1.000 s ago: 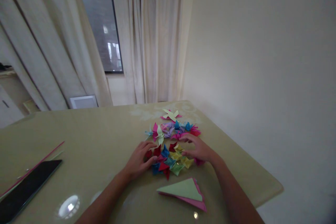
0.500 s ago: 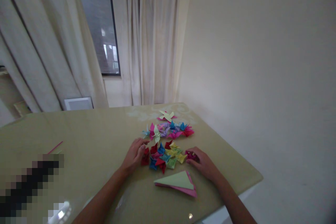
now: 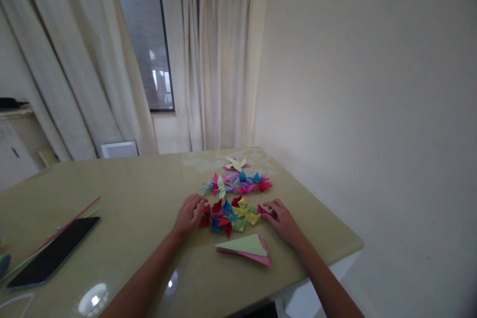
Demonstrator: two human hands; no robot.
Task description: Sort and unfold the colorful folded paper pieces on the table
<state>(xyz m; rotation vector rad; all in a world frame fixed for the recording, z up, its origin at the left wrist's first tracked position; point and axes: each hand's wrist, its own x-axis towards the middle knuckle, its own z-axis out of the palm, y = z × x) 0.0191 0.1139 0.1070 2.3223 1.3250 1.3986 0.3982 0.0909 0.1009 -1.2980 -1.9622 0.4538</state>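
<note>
A cluster of small folded paper figures (image 3: 230, 216) in red, blue, yellow and green lies on the beige table (image 3: 141, 198). My left hand (image 3: 189, 216) rests at the cluster's left edge, fingers curled against a red piece. My right hand (image 3: 281, 216) lies at the cluster's right edge, fingers bent over a pink piece (image 3: 263, 209). A second row of folded figures (image 3: 238, 183) in pink, purple and blue lies farther back. A folded green and pink paper triangle (image 3: 245, 249) sits just in front of the cluster, between my forearms.
A dark tablet or phone (image 3: 52, 257) lies at the table's left, with thin pink and green paper strips (image 3: 69, 222) beside it. A pale pinwheel-shaped figure (image 3: 235, 164) sits at the table's far end. The wall is close on the right; curtains (image 3: 212, 54) and a window stand behind.
My right hand drew back from over the cluster's top to its right edge, onto a pink piece. The left hand stayed at the left edge. The camera view shifted a little.
</note>
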